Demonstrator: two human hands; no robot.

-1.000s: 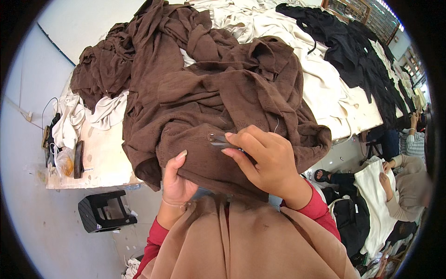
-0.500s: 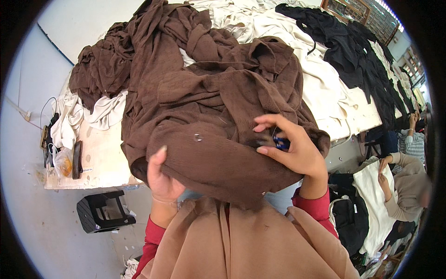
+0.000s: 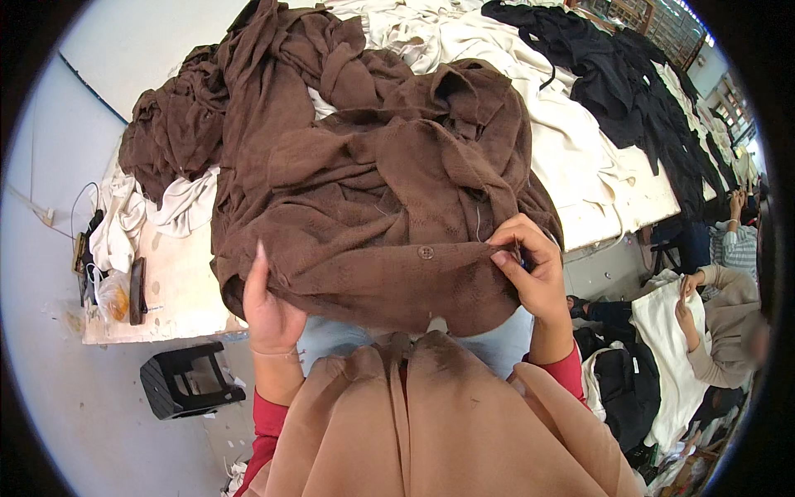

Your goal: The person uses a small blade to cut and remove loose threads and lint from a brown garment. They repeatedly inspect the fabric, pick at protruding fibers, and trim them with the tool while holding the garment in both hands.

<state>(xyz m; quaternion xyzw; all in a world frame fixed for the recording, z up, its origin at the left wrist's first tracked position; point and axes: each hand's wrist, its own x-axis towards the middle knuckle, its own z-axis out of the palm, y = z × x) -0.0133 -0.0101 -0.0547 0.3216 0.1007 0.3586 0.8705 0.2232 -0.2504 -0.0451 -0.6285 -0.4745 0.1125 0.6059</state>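
Note:
A brown woven garment [image 3: 348, 282] lies bunched over the table edge and hangs down in front of me. Along its near fold runs a band with a dark round button [image 3: 426, 253]. My left hand [image 3: 276, 319] is at the band's left end, thumb upright against the cloth and the other fingers partly hidden by it. At the right end, my right hand [image 3: 534, 269] pinches the band between thumb and fingertips. Something small and dark, with a trace of blue, shows within that hand; its kind is mostly hidden now.
Cream cloth [image 3: 571, 124] and black garments [image 3: 613, 91] are heaped further along the table. At left are a plastic bag [image 3: 113, 296] and a dark, narrow object [image 3: 137, 290]. A black stool [image 3: 190, 381] stands below. Another person's hand [image 3: 687, 286] holds white cloth at right.
My right hand has moved slightly right and down and closed on the band, hiding most of a blue-handled tool. The band is straighter now, with its button facing up. My left hand has shifted left.

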